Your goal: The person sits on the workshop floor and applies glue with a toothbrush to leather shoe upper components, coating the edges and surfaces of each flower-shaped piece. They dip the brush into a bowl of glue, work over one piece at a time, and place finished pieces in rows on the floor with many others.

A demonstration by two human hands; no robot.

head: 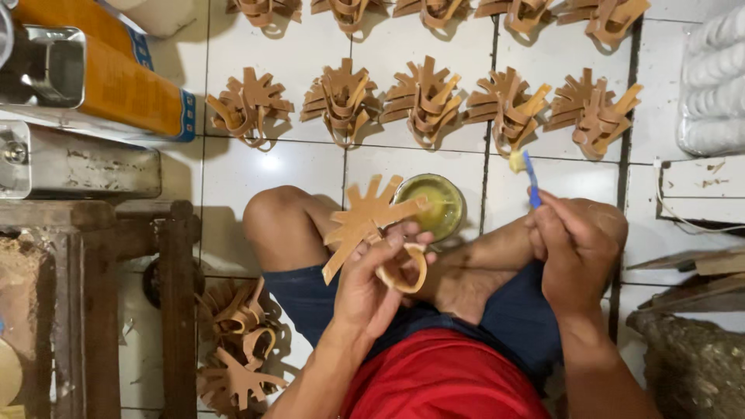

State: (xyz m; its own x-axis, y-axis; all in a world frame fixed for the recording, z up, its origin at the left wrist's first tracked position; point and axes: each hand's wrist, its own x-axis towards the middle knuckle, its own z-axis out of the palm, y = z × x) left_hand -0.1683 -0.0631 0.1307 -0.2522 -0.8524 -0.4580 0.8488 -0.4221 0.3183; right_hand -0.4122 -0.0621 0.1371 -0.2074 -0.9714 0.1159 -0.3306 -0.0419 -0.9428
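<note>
So the wooden cutout [365, 221] is a flat tan piece with pointed spokes fanning out like a sunburst, plus a curved loop strip [403, 271] hanging under it, sitting dead center of the frame above the person's knee. The left hand [372, 287] has its fingers [407, 237] closed around the cutout's lower edge and the loop, so the piece sticks up and to the left of them. The right hand [574, 248], center right, has its fingers pinched shut on a blue brush [530, 177] with a yellowish glob at the tip. Just right of the cutout sits a round bowl of yellow glue [436, 203] on the white tiled floor [256, 174]. Upper left there's an orange box-shaped package with a blue edge [128, 89]. Finished cutouts sit in rows [423, 97] across the top.
</note>
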